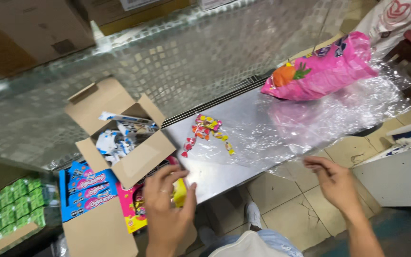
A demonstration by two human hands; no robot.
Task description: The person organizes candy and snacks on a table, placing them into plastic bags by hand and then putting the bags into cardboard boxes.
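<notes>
My left hand (167,204) rests palm down at the near edge of a steel counter (205,173), its fingers over a pink and yellow packet (134,202). My right hand (334,181) hovers past the counter's near edge with fingers curled, touching the edge of a clear plastic sheet (319,119); it holds nothing that I can see. Several small wrapped candies (208,131) lie scattered on the sheet. A pink bag (322,71) with an orange fruit picture lies at the far right of the counter.
An open cardboard box (120,133) holding white and blue packets stands left of the candies. Blue and pink boxes (86,190) and green packs (10,209) sit lower left. A glass shelf runs behind. Tiled floor and my shoe (253,214) are below.
</notes>
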